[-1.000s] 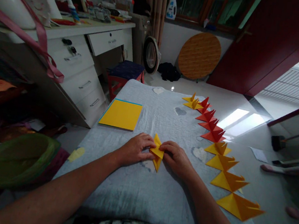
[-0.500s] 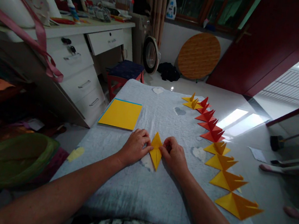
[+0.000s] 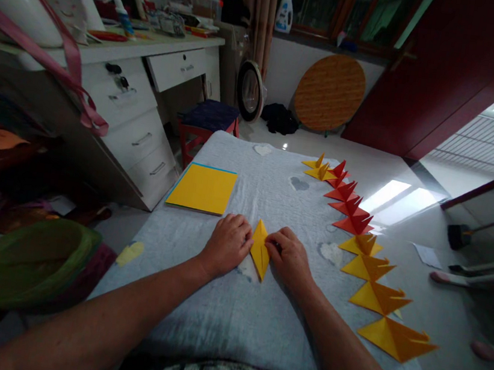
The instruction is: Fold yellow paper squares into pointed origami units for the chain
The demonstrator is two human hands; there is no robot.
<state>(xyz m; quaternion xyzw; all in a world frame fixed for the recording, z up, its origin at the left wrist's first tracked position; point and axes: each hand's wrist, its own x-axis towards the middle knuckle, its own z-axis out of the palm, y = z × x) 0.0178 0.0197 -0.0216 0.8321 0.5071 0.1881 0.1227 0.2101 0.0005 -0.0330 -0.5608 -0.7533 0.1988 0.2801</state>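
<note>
A small folded yellow paper piece (image 3: pixel 260 250) lies on the grey-blue cloth-covered table (image 3: pixel 229 316) in front of me. My left hand (image 3: pixel 226 244) rests curled against its left edge, fingers pressing the paper down. My right hand (image 3: pixel 288 257) pinches the right edge with thumb and fingers closed. A stack of yellow paper sheets (image 3: pixel 202 187) lies farther back on the left. Along the right side runs a row of several finished folded pieces, yellow ones (image 3: pixel 378 296) near me and red-orange ones (image 3: pixel 348 207) farther off.
A white desk with drawers (image 3: pixel 140 98) stands at the left, its top cluttered. A green basin (image 3: pixel 22 262) sits low at the left. A red stool (image 3: pixel 205 120) stands beyond the table. A round wooden board (image 3: pixel 329 91) leans on the far wall.
The yellow piece has gone from a wider shape to a narrow upright one as both hands folded it. My hands have shifted slightly away from me and closer together.
</note>
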